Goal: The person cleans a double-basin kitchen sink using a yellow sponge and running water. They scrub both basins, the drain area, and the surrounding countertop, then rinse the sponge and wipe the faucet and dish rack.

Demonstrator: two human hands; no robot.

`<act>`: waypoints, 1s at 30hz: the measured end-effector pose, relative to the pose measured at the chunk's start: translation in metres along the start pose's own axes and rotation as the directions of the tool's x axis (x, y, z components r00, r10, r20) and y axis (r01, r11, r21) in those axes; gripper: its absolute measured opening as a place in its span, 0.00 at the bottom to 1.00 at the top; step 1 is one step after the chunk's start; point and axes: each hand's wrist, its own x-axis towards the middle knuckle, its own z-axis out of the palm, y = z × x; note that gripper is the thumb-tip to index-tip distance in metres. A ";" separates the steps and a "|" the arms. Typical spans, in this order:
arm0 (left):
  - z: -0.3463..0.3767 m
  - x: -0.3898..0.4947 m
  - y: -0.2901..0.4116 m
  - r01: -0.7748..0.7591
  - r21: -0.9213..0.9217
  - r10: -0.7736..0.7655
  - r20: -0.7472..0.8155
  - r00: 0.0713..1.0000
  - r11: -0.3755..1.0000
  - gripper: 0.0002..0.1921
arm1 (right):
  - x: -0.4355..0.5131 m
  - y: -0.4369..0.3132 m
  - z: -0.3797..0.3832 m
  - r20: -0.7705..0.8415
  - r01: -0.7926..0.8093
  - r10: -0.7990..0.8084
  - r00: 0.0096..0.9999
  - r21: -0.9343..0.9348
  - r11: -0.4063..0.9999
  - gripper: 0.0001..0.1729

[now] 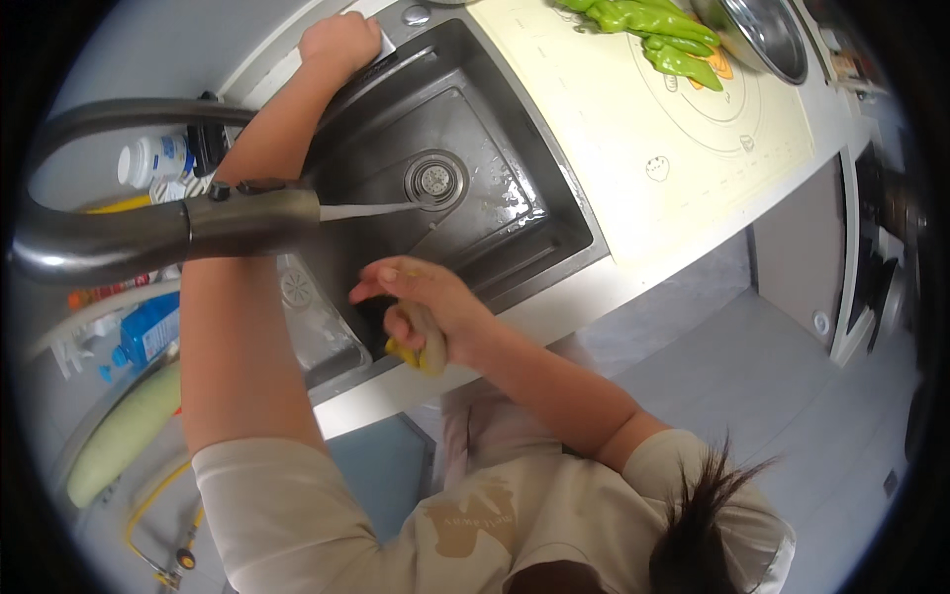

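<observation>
My left hand (pixel 340 43) is curled at the far rim of the sink, against a small pale, flat-edged object (pixel 386 46); its fingertips are hidden. My right hand (pixel 427 304), slightly blurred, is over the sink's near edge. Its lower fingers curl around a small yellow-and-pale object (pixel 427 341) of unclear kind, while other fingers extend. A metal faucet (pixel 256 219) crosses over my left forearm, and water (pixel 367 211) runs from it towards the drain (pixel 436 180) of the dark sink basin (pixel 371 152). A smaller basin (pixel 326 349) lies beside it, partly behind my left arm.
Green peppers (pixel 668 30) lie on a cream mat (pixel 594 134), beside a metal bowl (pixel 772 33). At left are a white bottle (pixel 156 161), a blue bottle (pixel 152 327) and a long pale green gourd (pixel 122 438). The counter's front edge (pixel 594 301) runs before my body.
</observation>
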 end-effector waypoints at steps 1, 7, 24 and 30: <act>-0.001 0.001 -0.002 -0.042 0.002 0.042 -0.023 0.999 0.999 0.32 | -0.004 -0.007 0.020 0.020 -0.056 0.055 0.998 0.059 0.997 0.21; 0.000 -0.001 -0.012 -0.154 0.024 0.155 -0.029 0.988 0.988 0.30 | 0.020 -0.056 0.132 0.073 -0.039 0.003 0.997 0.499 0.866 0.29; 0.004 0.002 -0.006 -0.143 0.060 0.148 -0.087 0.985 0.988 0.23 | 0.073 -0.074 0.098 -0.321 0.384 -0.241 0.916 0.524 0.760 0.14; 0.009 0.003 -0.009 -0.183 0.044 0.187 -0.142 0.972 0.982 0.21 | 0.129 -0.129 0.008 -0.395 0.487 -0.429 0.813 0.057 0.871 0.12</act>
